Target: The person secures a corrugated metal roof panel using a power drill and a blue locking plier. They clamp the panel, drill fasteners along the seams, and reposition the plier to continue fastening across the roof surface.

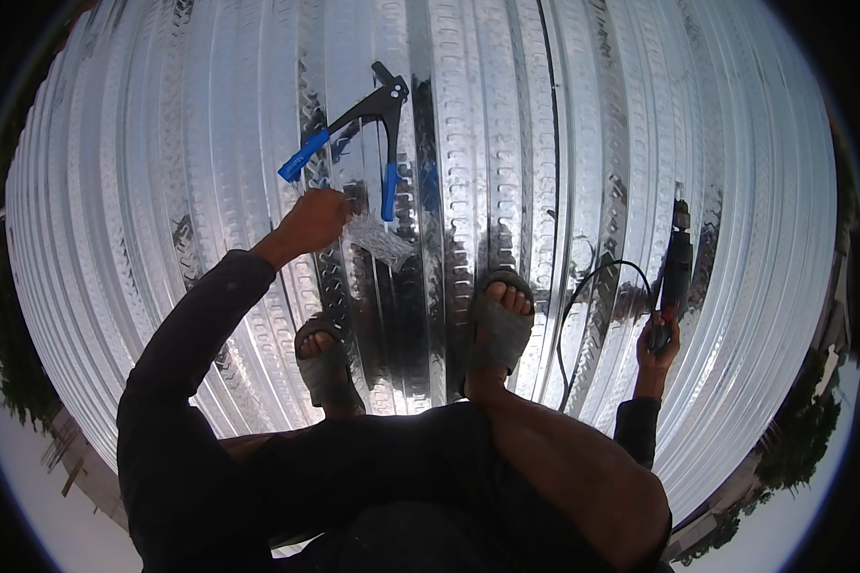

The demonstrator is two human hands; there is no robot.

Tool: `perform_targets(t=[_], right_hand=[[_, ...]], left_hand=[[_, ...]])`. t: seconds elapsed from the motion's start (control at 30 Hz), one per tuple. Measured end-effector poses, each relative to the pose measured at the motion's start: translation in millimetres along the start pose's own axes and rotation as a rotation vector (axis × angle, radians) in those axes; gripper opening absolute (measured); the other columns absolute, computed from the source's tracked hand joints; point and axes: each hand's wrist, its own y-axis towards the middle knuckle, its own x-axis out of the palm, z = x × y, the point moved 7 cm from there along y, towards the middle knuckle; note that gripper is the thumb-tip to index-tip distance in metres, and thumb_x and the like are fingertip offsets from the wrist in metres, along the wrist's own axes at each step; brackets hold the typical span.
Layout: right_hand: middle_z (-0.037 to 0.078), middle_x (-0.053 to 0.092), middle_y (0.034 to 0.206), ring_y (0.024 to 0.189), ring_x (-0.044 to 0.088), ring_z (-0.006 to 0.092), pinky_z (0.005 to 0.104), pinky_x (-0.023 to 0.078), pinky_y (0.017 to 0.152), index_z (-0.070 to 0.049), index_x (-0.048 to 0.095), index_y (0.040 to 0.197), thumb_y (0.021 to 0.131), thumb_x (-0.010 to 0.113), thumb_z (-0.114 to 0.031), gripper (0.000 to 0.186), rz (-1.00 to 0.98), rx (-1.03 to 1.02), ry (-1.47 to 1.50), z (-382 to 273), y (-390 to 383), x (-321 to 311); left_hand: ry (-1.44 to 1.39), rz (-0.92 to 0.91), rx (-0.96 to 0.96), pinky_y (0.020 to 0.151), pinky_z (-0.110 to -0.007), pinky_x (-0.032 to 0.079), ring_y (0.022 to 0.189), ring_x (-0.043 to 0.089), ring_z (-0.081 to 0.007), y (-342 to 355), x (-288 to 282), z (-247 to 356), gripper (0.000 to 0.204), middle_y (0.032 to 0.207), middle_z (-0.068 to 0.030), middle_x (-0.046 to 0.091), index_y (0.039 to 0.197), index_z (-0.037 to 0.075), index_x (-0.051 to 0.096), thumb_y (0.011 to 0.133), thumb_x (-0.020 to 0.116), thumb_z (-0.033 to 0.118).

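Observation:
My left hand (pixel 317 219) is closed at the near end of a silvery bundle of small thin pieces (pixel 380 244), which looks like rivets in a clear bag. Just above it a hand riveter (pixel 388 100) with blue grips lies open-handled on the ribbed metal sheeting (pixel 153 267). At the right, my right hand (pixel 657 346) grips the lower part of a dark power drill (pixel 677 277), which points away from me. Its black cable (pixel 573 296) loops leftward and down.
I squat on the sheeting with my sandalled left foot (pixel 323 363) and right foot (pixel 500 329) apart. A long dark line runs along a rib right of centre. Treetops (pixel 793 449), sky and bits of structures show beyond the sheeting's edges at both sides.

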Motion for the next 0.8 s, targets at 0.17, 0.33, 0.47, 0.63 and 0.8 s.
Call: perform_targets(t=[0.17, 0.33, 0.47, 0.63, 0.8], right_hand=[[0.006, 0.068, 0.1, 0.081, 0.067, 0.0161, 0.0266, 0.062, 0.064, -0.01, 0.057, 0.133, 0.104, 0.052, -0.015, 0.03, 0.018, 0.015, -0.034, 3, 2, -3], [0.005, 0.067, 0.107, 0.08, 0.06, 0.0182, 0.0271, 0.061, 0.068, -0.01, 0.057, 0.133, 0.104, 0.051, -0.014, 0.029, 0.034, 0.074, 0.063, 12, -2, 13], [0.007, 0.063, 0.108, 0.083, 0.058, 0.0157, 0.0226, 0.057, 0.069, -0.01, 0.052, 0.14, 0.104, 0.052, -0.013, 0.036, -0.041, -0.01, 0.0, 4, -3, 19], [0.011, 0.056, 0.108, 0.08, 0.055, 0.0071, 0.017, 0.054, 0.064, -0.008, 0.05, 0.144, 0.104, 0.054, -0.014, 0.04, 0.068, -0.085, -0.152, -13, -17, 59], [0.005, 0.059, 0.107, 0.067, 0.053, 0.003, 0.0158, 0.051, 0.059, -0.008, 0.049, 0.145, 0.103, 0.058, -0.018, 0.044, 0.159, -0.181, -0.241, -47, -36, 83]], left_hand=[[-0.144, 0.177, 0.036, 0.078, -0.044, 0.056, 0.086, 0.071, -0.034, -8, -41, 16, 0.015, 0.096, -0.0205, 0.07, 0.088, -0.004, 0.064, 0.089, 0.062, 0.011], [-1.362, 0.017, -0.008, 0.073, -0.046, 0.065, 0.089, 0.072, -0.0295, 26, -20, 98, 0.013, 0.095, -0.0178, 0.065, 0.079, 0.001, 0.053, 0.089, 0.059, 0.004], [-1.658, -0.175, -0.193, 0.062, -0.042, 0.061, 0.067, 0.063, -0.0199, 79, 44, 182, 0.018, 0.086, -0.0123, 0.064, 0.103, -0.001, 0.058, 0.086, 0.054, -0.001], [-0.282, 0.414, 0.34, 0.06, -0.042, 0.057, 0.068, 0.07, -0.0297, 105, 45, 258, 0.025, 0.096, -0.0194, 0.066, 0.109, 0.002, 0.066, 0.085, 0.061, 0.01], [0.149, 0.303, 0.462, 0.064, -0.043, 0.06, 0.075, 0.073, -0.0336, 126, 67, 316, 0.019, 0.104, -0.0196, 0.065, 0.102, 0.001, 0.066, 0.086, 0.067, 0.01]])
